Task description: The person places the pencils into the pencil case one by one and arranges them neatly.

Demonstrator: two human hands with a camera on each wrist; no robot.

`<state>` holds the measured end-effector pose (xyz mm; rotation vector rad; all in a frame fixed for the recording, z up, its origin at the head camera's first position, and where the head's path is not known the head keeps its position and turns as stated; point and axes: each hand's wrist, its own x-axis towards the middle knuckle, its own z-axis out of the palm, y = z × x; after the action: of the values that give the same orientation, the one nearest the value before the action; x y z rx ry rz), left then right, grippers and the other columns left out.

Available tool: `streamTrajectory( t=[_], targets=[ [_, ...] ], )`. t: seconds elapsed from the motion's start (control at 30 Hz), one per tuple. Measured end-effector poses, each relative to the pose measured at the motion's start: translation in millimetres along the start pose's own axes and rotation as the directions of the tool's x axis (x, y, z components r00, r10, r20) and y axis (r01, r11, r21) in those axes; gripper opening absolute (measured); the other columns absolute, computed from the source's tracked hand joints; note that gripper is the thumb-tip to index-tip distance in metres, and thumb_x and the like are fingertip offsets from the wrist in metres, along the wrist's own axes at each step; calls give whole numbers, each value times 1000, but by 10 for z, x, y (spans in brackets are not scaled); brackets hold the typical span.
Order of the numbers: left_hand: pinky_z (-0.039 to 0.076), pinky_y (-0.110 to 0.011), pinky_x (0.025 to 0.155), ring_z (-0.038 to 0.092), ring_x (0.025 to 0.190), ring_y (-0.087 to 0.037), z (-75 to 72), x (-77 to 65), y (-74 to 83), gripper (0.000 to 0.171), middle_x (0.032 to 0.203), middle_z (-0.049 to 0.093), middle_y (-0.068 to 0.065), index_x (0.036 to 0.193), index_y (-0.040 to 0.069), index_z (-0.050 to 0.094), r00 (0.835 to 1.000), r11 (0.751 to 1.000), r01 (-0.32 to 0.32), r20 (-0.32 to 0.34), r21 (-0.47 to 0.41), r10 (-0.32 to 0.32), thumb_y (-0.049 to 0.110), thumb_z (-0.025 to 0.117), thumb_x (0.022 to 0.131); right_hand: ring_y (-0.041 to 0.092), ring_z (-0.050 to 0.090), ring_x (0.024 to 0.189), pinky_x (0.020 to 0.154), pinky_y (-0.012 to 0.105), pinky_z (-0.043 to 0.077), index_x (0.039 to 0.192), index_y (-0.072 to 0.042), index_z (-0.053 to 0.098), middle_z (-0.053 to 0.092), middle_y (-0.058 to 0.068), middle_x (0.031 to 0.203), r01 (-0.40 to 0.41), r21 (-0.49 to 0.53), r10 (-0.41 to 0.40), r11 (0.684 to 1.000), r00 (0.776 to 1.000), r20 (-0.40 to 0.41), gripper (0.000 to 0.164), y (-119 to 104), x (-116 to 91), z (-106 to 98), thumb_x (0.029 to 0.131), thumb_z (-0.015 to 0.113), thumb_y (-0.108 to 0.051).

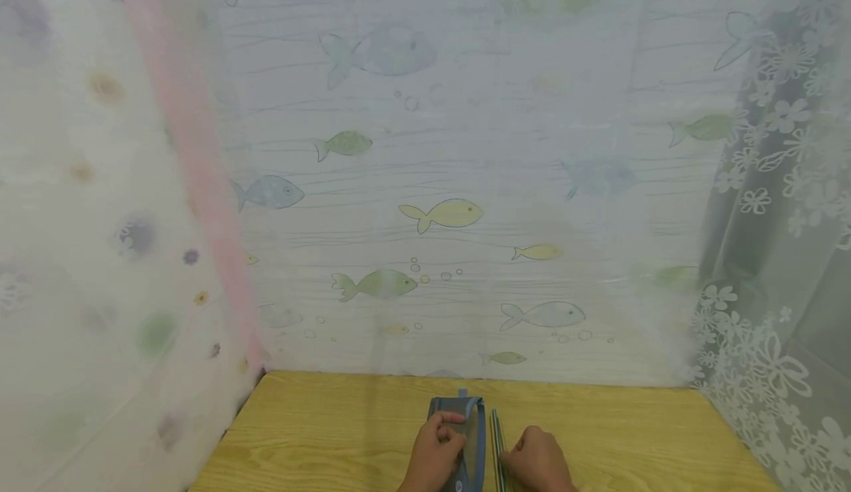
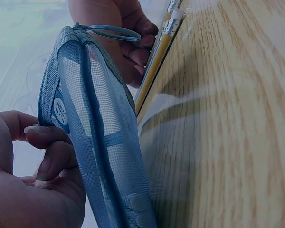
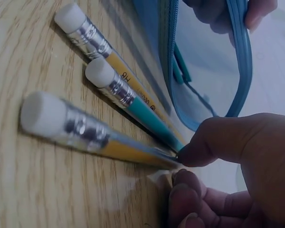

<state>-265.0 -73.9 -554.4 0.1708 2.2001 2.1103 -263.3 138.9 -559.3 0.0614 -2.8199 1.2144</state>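
A blue mesh pencil case [image 1: 482, 444] lies on the table with its zip undone. My left hand [image 1: 435, 448] pinches the edge of its opening, holding the mouth apart. To the right of the case lie pencils with white erasers: a yellow one [image 3: 118, 66], a teal one [image 3: 147, 113] and another yellow one [image 3: 128, 150] closest to the right wrist camera. My right hand [image 1: 537, 456] pinches that closest yellow pencil between thumb and finger. Through the case's opening, something dark teal [image 3: 180, 66] shows inside.
The wood-grain table [image 1: 319, 433] runs to a pale curtain printed with fish [image 1: 452, 213] at the back. Sheer curtains with flowers [image 1: 774, 366] hang at the right, and a patterned sheet [image 1: 66, 255] hangs at the left.
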Motion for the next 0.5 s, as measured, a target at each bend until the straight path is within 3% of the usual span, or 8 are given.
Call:
streamTrajectory(
  t=[0.3,0.5],
  targets=[
    [42,-24,55,50,60,-11,-2,7,-4,34,74,59,2,125,-3,63,1000,1000,15,-3,0,-15,2,64,91,10,42,44,44,25,34,55,-14,51,47,-6,48,-116,-64,115,991,993,-14,28,-90,-49,-15,68,75,-14],
    [42,-24,54,50,59,-11,-7,-4,16,34,73,59,2,124,-2,63,1000,1000,8,-3,2,-8,2,64,91,12,45,46,42,25,35,60,-10,55,53,-1,52,-127,-94,125,987,992,-24,22,-104,-65,-15,67,75,-16]
  ],
)
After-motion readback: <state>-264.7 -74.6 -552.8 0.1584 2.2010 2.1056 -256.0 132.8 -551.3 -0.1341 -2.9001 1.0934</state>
